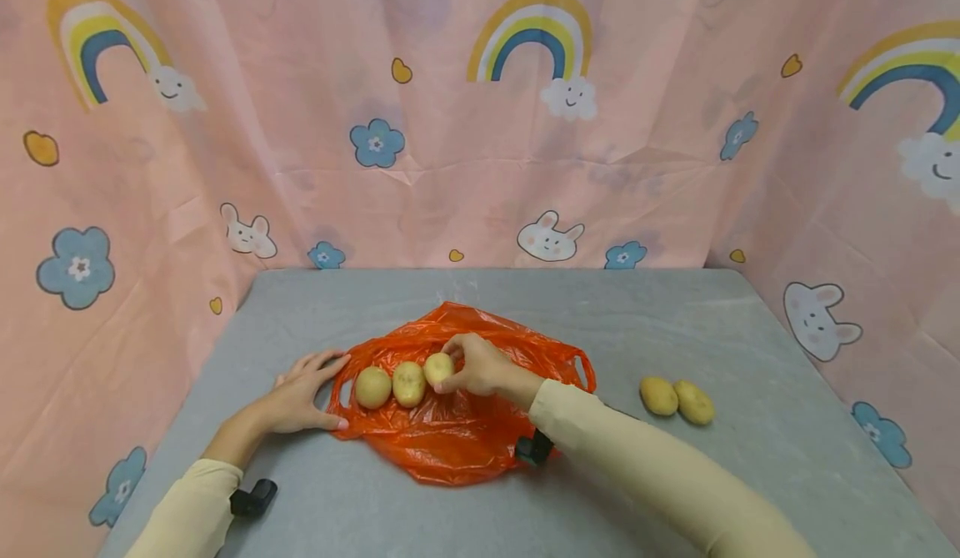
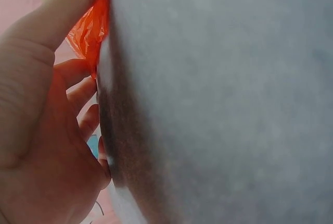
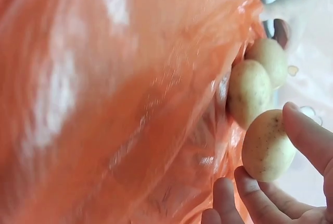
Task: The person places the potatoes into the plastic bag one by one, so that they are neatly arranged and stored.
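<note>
A red-orange plastic bag [image 1: 450,449] lies spread flat on the grey table, with three potatoes in a row on its left part. My right hand [image 1: 480,364] pinches the rightmost potato [image 1: 438,369] between thumb and fingers; in the right wrist view this potato [image 3: 268,146] shows dark specks. Beside it are the middle potato [image 1: 408,384] and the left potato [image 1: 372,388]. At the bag's left handle, my left hand [image 1: 303,395] rests with thumb and fingers spread, fingertips touching the bag's edge [image 2: 96,31].
Two more potatoes, one [image 1: 659,396] and another [image 1: 694,402], lie side by side on the table [image 1: 600,316] right of the bag. A pink patterned curtain [image 1: 450,208] hangs behind the table and along both sides.
</note>
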The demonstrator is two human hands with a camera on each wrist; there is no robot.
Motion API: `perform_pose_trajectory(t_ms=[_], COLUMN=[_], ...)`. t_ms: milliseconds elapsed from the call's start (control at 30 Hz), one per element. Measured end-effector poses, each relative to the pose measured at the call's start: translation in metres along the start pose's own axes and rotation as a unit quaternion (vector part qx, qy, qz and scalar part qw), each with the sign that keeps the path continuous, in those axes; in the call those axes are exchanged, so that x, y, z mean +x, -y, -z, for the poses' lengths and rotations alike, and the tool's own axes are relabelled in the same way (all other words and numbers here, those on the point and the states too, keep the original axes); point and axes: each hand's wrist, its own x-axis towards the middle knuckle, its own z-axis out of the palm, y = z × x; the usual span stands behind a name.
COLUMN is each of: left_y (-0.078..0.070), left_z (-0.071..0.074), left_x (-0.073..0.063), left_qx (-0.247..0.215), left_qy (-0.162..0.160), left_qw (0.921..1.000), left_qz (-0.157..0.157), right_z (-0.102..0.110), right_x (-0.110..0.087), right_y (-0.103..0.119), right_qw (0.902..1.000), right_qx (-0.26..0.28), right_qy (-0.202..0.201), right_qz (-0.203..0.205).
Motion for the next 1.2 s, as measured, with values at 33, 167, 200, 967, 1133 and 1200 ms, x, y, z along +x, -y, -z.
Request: perform_pose_trajectory(t_ms=[33,167,200,967,1133,1200], left_y=[0.0,-0.001,-0.002,0.0,-0.001,0.0], left_z=[0.0,0.001,0.001,-0.001,-0.002,-0.002], left_x=[0.0,0.0,0.0,0.0,0.0,0.001], left_qx=[-0.001,-0.002,-0.001,0.001,0.003,0.002], left_qy=[0.001,0.002,0.002,-0.003,-0.003,-0.003], left_qw=[1.0,1.0,1.0,1.0,1.0,1.0], left_qz=[0.0,-0.002,-0.003,-0.006,-0.007,-0.007], right_z=[0.001,0.003,0.003,-0.013,-0.013,-0.012], right_x=[0.001,0.003,0.004,0.008,0.006,0.005], right_y=[0.0,0.001,0.001,-0.002,-0.005,-0.006], right_qw=[1.0,0.9987,0.9981,0.9894,0.9908,0.9912], right_qx=[-0.008,-0.05,-0.061,-0.145,-0.136,-0.132], right_qy=[0.0,0.002,0.002,-0.003,0.0,0.003], right_qz=[0.0,-0.003,-0.003,-0.005,0.006,0.012])
